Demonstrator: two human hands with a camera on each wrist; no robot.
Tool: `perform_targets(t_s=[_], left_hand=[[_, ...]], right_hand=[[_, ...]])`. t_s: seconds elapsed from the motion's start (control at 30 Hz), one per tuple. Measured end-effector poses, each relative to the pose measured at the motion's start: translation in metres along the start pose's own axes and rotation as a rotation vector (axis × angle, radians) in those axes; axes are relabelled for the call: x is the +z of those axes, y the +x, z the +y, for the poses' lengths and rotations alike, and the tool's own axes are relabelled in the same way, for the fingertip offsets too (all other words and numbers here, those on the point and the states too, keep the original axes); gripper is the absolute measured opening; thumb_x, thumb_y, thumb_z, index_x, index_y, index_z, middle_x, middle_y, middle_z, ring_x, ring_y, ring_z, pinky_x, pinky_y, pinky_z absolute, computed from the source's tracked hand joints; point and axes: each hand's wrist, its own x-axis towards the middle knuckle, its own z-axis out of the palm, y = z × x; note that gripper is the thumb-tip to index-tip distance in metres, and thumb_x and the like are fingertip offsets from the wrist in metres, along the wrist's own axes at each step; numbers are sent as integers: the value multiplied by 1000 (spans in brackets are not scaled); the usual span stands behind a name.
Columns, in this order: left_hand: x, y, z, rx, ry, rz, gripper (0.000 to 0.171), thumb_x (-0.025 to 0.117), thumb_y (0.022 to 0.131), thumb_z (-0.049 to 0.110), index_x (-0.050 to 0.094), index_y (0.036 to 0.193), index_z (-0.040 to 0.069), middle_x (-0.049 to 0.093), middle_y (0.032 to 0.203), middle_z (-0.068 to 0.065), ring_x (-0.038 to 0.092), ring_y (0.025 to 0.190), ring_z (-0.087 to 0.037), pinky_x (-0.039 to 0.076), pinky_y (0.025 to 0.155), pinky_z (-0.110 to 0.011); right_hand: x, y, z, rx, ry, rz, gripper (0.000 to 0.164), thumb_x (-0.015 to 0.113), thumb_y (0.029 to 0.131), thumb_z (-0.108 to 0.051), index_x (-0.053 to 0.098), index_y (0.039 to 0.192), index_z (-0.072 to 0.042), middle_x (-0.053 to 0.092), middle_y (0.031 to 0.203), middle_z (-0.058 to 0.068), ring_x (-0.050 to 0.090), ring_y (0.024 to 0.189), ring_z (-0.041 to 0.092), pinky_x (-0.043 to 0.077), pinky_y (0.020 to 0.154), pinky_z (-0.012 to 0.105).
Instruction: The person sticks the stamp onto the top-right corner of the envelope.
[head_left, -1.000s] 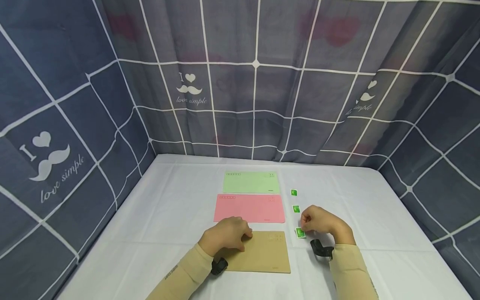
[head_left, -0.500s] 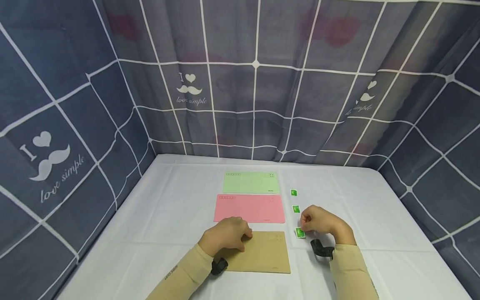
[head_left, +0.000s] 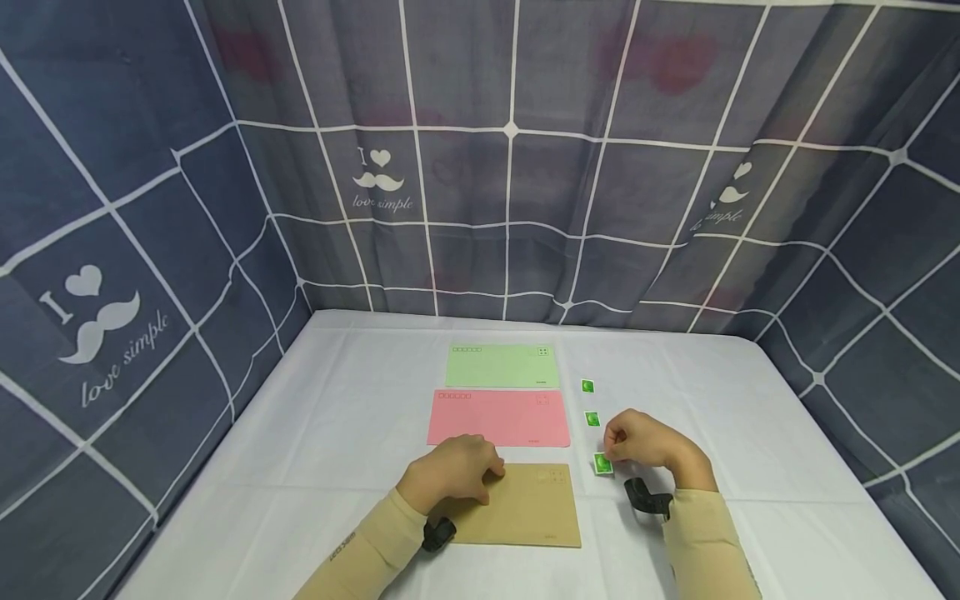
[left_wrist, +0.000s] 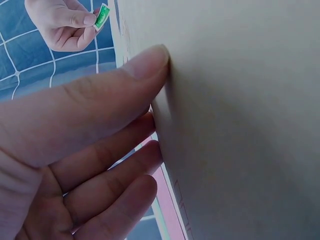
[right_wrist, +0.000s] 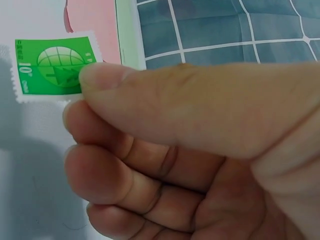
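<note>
My right hand [head_left: 641, 439] pinches a green postage stamp [right_wrist: 47, 67] by one edge between thumb and index finger. The stamp has a white perforated border and a globe picture, and in the left wrist view it is tilted, clear of the table. A brown envelope [head_left: 525, 508] lies flat nearest me, and my left hand [head_left: 456, 471] rests its fingertips on its upper left part. In the left wrist view the thumb [left_wrist: 145, 65] presses on the paper. Two more green stamps lie in a column, a near stamp [head_left: 592, 418] and a far stamp [head_left: 587, 386].
Beyond the brown envelope lie a pink envelope [head_left: 498, 418] and, behind it, a light green envelope [head_left: 502, 367]. All are on a white-covered table [head_left: 337, 400]. A dark grid-patterned curtain [head_left: 465, 183] encloses the back and sides.
My right hand shifts slightly to the right with the stamp, whose tilt changes a little. The left hand and the envelopes stay where they were.
</note>
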Motion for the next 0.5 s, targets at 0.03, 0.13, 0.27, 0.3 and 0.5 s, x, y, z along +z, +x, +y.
perform_targets(t_s=[0.03, 0.13, 0.27, 0.3, 0.5], left_hand=[[0, 0, 0, -1, 1, 0, 42, 91, 71, 26, 79, 111, 21, 74, 107, 11, 56, 88, 0, 52, 84, -20], [1, 0, 0, -2, 1, 0, 42, 91, 71, 26, 79, 111, 21, 74, 107, 11, 57, 88, 0, 53, 84, -20], [2, 0, 0, -2, -1, 2, 42, 91, 71, 26, 79, 111, 21, 74, 108, 11, 58, 89, -1, 53, 84, -20], [2, 0, 0, -2, -1, 2, 42, 91, 71, 26, 79, 111, 21, 74, 108, 10, 58, 89, -1, 52, 84, -20], [1, 0, 0, -2, -4, -1, 42, 91, 71, 26, 79, 112, 21, 74, 111, 10, 59, 92, -1, 53, 86, -20]], right_hand=[[0, 0, 0, -6, 2, -2, 14, 71, 82, -1, 64, 72, -8, 57, 66, -4, 51, 62, 13, 40, 55, 26], [-1, 0, 1, -16, 11, -8, 14, 71, 82, -1, 65, 72, -8, 57, 66, -4, 51, 63, 13, 40, 55, 25], [-1, -1, 1, -28, 32, -9, 13, 71, 83, -1, 65, 73, -7, 58, 67, -3, 51, 63, 14, 41, 55, 25], [-1, -1, 1, -30, 35, -7, 13, 71, 83, -1, 65, 73, -7, 58, 67, -3, 51, 63, 14, 41, 55, 25], [-2, -2, 0, -42, 57, -3, 11, 71, 83, 0, 65, 74, -4, 57, 67, -2, 50, 63, 13, 42, 56, 25]])
